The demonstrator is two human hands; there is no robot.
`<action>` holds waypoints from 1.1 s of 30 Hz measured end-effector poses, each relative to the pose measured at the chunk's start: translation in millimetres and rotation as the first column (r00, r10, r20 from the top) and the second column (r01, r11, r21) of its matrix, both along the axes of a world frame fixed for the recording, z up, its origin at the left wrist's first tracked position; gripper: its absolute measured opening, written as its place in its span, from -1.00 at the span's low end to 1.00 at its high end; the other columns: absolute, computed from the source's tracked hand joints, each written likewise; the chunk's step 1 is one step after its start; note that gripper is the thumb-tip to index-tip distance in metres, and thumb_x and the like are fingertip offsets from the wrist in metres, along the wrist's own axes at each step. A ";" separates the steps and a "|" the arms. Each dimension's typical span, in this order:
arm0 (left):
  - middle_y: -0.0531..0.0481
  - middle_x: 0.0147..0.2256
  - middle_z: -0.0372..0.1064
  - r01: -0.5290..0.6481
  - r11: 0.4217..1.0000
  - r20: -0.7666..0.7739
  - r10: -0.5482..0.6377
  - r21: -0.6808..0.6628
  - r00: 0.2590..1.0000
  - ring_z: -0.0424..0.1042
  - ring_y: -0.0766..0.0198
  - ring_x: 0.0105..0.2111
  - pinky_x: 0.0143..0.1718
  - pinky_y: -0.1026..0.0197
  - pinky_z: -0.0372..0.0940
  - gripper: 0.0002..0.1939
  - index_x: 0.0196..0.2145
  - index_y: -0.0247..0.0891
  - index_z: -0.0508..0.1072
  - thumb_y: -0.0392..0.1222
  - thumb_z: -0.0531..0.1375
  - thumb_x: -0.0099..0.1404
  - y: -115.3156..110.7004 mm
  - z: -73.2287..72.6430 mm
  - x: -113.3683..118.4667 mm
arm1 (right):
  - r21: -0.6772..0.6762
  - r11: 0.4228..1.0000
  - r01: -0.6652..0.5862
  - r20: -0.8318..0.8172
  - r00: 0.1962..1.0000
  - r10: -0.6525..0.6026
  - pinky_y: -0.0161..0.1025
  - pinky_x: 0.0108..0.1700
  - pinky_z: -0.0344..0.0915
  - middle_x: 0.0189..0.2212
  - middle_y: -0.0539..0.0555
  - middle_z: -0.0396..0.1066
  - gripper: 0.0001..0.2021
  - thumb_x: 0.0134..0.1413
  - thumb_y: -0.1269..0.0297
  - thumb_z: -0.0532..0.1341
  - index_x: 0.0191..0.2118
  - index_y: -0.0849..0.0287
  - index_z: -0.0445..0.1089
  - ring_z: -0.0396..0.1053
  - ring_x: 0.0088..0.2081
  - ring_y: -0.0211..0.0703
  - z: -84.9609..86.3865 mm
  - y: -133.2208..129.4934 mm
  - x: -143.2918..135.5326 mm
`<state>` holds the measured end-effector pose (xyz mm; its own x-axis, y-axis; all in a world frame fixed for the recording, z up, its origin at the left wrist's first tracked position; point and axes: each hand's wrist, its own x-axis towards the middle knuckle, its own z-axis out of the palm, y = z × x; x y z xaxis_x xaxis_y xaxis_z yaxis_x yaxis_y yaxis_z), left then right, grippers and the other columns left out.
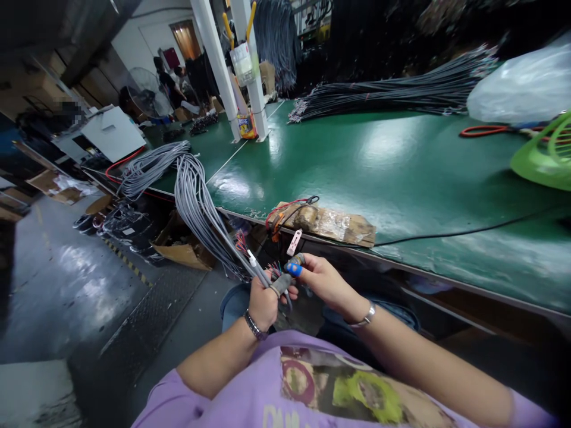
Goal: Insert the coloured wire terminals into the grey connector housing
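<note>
My left hand [266,300] is closed around a grey cable [263,275], a grey cover on its thumb. From the cable's stripped end, thin coloured wires [273,269] fan out beside the thumb. My right hand [317,278] pinches at the tips of these wires, with blue tape on the thumb and a grey cover on a finger; the exact contact is too small to make out. Just beyond the left hand, another cable end shows red wires [241,242] and a white sleeve [252,258]. A long bundle of grey cables [196,196] hangs over the table edge.
On the green table [401,160] lie a taped wooden board [334,224], a black cord [464,233] and a bundle of dark cables [383,95]. A plastic bag [521,86] and a green basket [546,154] stand at right. White posts [218,65] rise behind. People work far back.
</note>
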<state>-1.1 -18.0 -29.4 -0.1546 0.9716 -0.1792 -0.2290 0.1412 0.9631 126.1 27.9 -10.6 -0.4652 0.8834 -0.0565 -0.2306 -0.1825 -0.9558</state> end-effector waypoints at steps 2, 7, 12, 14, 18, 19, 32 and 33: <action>-0.01 -0.65 0.41 -0.032 0.999 0.021 0.032 0.012 0.999 0.38 0.33 -0.67 -0.71 0.40 0.11 -0.68 -0.49 -0.34 0.42 0.01 0.31 0.04 0.8 -0.1 0.5 | 0.013 0.998 0.065 0.034 0.997 -0.066 -0.34 -0.50 0.11 -0.64 -0.08 0.28 -0.70 -0.13 0.07 0.33 -0.50 0.20 0.32 0.17 -0.58 -0.35 -2.2 0.2 -0.3; -0.02 -0.64 0.41 -0.064 0.998 0.068 0.063 0.015 0.996 0.38 0.34 -0.67 -0.71 0.40 0.07 -0.70 -0.48 -0.34 0.44 -0.02 0.31 0.02 1.2 3.7 1.9 | -0.065 0.988 0.141 0.005 0.990 -0.141 -0.35 -0.47 0.09 -0.60 -0.08 0.27 -0.71 -0.17 0.10 0.36 -0.51 0.21 0.35 0.12 -0.55 -0.37 -9.0 2.8 -2.5; -0.02 -0.63 0.42 -0.107 0.994 0.114 0.106 0.002 0.988 0.39 0.35 -0.66 -0.71 0.41 0.03 -0.72 -0.47 -0.35 0.45 -0.05 0.32 -0.01 0.3 13.1 1.1 | -0.326 0.937 0.123 -0.203 0.959 -0.196 -0.36 -0.48 0.18 -0.62 -0.09 0.24 -0.69 -0.19 0.07 0.37 -0.51 0.19 0.33 0.12 -0.58 -0.38 -17.7 11.4 1.6; -0.02 -0.63 0.42 -0.120 0.993 0.128 0.120 -0.005 0.984 0.39 0.35 -0.66 -0.71 0.41 0.03 -0.71 -0.48 -0.34 0.45 -0.04 0.33 -0.02 0.9 16.6 1.3 | -0.425 0.901 0.083 -0.244 0.949 -0.202 -0.35 -0.47 0.23 -0.56 -0.04 0.30 -0.69 -0.11 0.02 0.32 -0.46 0.19 0.37 0.17 -0.57 -0.37 -18.7 17.1 4.8; -0.01 -0.63 0.42 -0.109 0.994 0.151 0.107 0.004 0.983 0.38 0.36 -0.66 -0.71 0.41 0.03 -0.71 -0.48 -0.35 0.45 -0.04 0.33 -0.01 3.2 21.9 4.3 | -0.451 0.889 -0.084 -0.299 0.952 -0.062 -0.35 -0.48 0.26 -0.46 0.03 0.38 -0.66 0.01 -0.02 0.24 -0.35 0.21 0.43 0.25 -0.53 -0.35 -11.1 27.6 7.1; -0.01 -0.63 0.42 -0.103 0.995 0.157 0.100 0.010 0.983 0.38 0.37 -0.66 -0.71 0.41 0.02 -0.72 -0.48 -0.34 0.45 -0.04 0.32 -0.01 4.0 23.1 5.4 | -0.408 0.906 -0.111 -0.306 0.952 -0.022 -0.36 -0.48 0.24 -0.46 0.03 0.38 -0.66 0.00 -0.01 0.26 -0.34 0.21 0.42 0.25 -0.53 -0.35 -8.4 29.1 6.3; 0.00 -0.66 0.39 -0.106 0.994 0.150 0.104 0.005 0.983 0.34 0.36 -0.70 -0.71 0.39 0.01 -0.71 -0.52 -0.33 0.41 -0.05 0.33 -0.06 11.3 31.7 13.3 | -0.258 0.965 0.045 -0.327 0.936 -0.131 -0.31 -0.47 0.20 -0.54 0.01 0.35 -0.55 -0.13 -0.19 0.26 -0.44 0.19 0.45 0.21 -0.52 -0.29 -16.1 39.2 -10.4; 0.00 -0.67 0.39 -0.106 0.994 0.144 0.105 -0.001 0.984 0.34 0.36 -0.70 -0.71 0.39 0.00 -0.70 -0.52 -0.33 0.41 -0.04 0.33 -0.06 11.9 30.8 13.4 | -0.299 0.954 0.024 -0.360 0.923 -0.136 -0.32 -0.46 0.21 -0.52 0.01 0.37 -0.57 -0.15 -0.15 0.30 -0.43 0.19 0.46 0.22 -0.52 -0.30 -15.5 40.6 -10.9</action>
<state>12.4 -6.1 1.5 -0.2298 0.9524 -0.2005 -0.3788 0.1023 0.9198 115.2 68.6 -26.1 -0.4294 0.8912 -0.1463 -0.5845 -0.3977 -0.7072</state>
